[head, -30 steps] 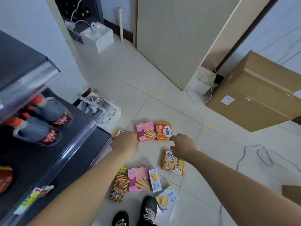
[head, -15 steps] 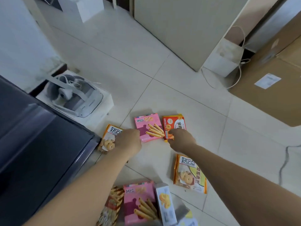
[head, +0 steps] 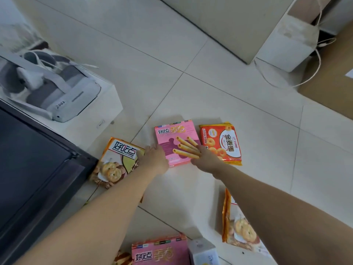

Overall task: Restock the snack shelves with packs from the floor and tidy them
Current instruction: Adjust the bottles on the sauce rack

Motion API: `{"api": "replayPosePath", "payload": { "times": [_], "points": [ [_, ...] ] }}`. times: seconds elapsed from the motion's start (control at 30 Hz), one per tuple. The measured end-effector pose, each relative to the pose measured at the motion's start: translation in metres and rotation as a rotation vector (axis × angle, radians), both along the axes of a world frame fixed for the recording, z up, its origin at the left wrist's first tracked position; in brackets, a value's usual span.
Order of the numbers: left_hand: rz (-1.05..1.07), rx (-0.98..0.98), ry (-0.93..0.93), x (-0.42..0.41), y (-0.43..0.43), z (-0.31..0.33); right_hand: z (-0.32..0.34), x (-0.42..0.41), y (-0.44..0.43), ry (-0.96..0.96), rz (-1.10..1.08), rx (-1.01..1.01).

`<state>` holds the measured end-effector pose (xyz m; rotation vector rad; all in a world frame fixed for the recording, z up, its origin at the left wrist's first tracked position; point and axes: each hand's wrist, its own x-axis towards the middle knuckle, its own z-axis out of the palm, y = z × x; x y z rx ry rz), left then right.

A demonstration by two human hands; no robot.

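Note:
A pink wafer-roll box (head: 175,134) lies flat on the tiled floor. My left hand (head: 154,159) touches its lower left edge and my right hand (head: 206,159) rests on its lower right corner; a firm hold is not visible. Right of it lies a red-orange ring-biscuit pack (head: 227,142), touching my right hand. A cookie pack (head: 118,159) sits at the left against the dark shelf unit (head: 38,169). Nearer me are another cookie pack (head: 238,230), a second pink box (head: 158,251) and a small white box (head: 202,249).
A white box (head: 107,104) holding a grey headset (head: 57,92) stands beside the shelf unit. Farther off are a beige cabinet panel (head: 229,20), a white paper bag (head: 286,43) with cord handles and a cardboard box (head: 328,83) at the right.
I have leaned down closer to the floor. My right hand slid from the red-orange pack to the pink box's right corner; my left hand reached its left edge.

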<state>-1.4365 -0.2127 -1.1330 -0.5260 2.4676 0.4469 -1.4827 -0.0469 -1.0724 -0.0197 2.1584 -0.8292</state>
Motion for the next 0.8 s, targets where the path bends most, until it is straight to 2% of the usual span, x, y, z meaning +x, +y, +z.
{"api": "replayPosePath", "payload": {
  "times": [0.07, 0.13, 0.2, 0.27, 0.37, 0.47, 0.57, 0.67, 0.8],
  "points": [
    [0.149, 0.175, -0.046, -0.003, 0.001, -0.012, 0.001, 0.0, 0.002, -0.079, -0.049, -0.122],
    [0.236, 0.334, -0.013, -0.003, 0.002, -0.017, 0.005, 0.0, 0.0, -0.152, -0.057, -0.17],
    [0.299, 0.426, 0.023, 0.0, 0.004, -0.013, -0.001, -0.003, 0.0, -0.097, -0.101, -0.082],
    [0.324, 0.483, 0.017, 0.005, 0.006, -0.006, -0.01, -0.007, 0.002, -0.118, -0.214, -0.033],
    [0.324, 0.461, 0.011, 0.01, 0.011, 0.0, -0.021, -0.004, 0.004, -0.182, -0.319, 0.034],
    [0.367, 0.43, 0.038, 0.011, 0.015, 0.01, -0.024, -0.003, 0.008, -0.136, -0.277, 0.086],
    [0.437, 0.491, 0.113, 0.011, 0.017, 0.027, -0.015, -0.006, 0.01, -0.104, -0.356, 0.016],
    [0.463, 0.532, 0.201, 0.007, 0.018, 0.059, 0.009, -0.012, 0.012, 0.013, -0.395, 0.021],
    [0.516, 0.488, 0.294, 0.001, 0.015, 0.127, 0.072, -0.014, 0.012, 0.193, -0.417, 0.035]
  ]
}}
